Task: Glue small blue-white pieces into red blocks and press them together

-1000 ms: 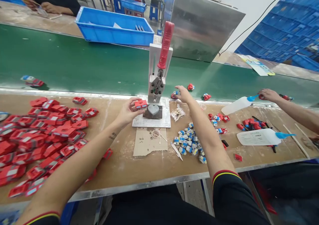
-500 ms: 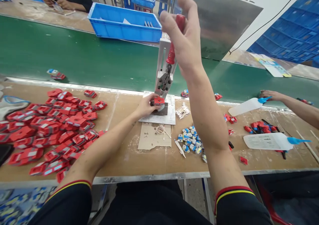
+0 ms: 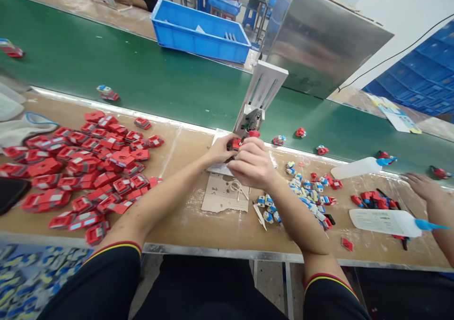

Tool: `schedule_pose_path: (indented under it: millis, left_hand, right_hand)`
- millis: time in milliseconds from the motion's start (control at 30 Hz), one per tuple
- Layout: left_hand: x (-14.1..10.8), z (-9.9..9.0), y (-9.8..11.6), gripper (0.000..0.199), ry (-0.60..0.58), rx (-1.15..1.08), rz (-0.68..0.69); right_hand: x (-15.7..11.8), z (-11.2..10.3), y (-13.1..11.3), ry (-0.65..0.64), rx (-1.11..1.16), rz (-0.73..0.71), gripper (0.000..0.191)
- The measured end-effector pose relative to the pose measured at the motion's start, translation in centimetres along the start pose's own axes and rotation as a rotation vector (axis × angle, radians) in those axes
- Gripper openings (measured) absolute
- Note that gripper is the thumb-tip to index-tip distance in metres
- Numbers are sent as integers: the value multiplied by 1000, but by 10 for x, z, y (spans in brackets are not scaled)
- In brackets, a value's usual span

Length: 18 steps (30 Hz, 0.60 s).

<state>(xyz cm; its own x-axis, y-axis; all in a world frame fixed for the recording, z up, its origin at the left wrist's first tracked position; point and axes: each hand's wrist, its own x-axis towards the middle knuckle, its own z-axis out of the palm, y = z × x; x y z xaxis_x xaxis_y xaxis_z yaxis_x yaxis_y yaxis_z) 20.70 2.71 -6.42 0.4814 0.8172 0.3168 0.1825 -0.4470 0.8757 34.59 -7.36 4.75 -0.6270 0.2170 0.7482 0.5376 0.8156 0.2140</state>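
1. At the far edge of the brown-topped bench [image 3: 184, 230], near its middle, stands a silver metal hand press [image 3: 266, 86] with a slotted upright plate; both of the person's bare hands are at it.
2. The left hand [image 3: 220, 150] has its fingers clamped on a small red plastic piece [image 3: 235, 143], held low at the press, just in front of the upright; what lies under the piece is hidden.
3. The right hand [image 3: 253, 164] has its fingers curled tight around the red grip of the press lever [image 3: 254, 134], whose end shows above the knuckles. The lever is swung down toward the person, and this hand sits just beside the left one.
4. Left of the press spreads a large heap of red plastic pieces with grey and white parts [image 3: 122, 158].
5. Just in front of the press lies a torn sheet of tan cardboard [image 3: 218, 194], with thin sticks on it.
6. Partly behind the right forearm is a cluster of small white, blue and yellow blocks [image 3: 308, 185].
7. Farther right lie two white plastic bottles with blue nozzles [image 3: 385, 221], near a co-worker's hand [image 3: 422, 186].
8. Beyond the bench runs a green belt [image 3: 152, 79], carrying a few red-and-white pieces [image 3: 107, 92].
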Motion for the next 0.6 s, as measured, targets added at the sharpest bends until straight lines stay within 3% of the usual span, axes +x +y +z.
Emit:
schedule_pose_path:
  millis: [300,400,600]
  left_hand:
    - [-3,-3,-1,44,-60,-50,-35]
    - [-1,-1,-3,44,-69,-39,-35]
    - [1,-2,-3,41,-64,-22,-24]
  right_hand:
    - [-52,48,1,154,-163,-3,32]
    - [-68,62,11,42,-161,8,31]
    - [-68,66,30,-400,-2,236,35]
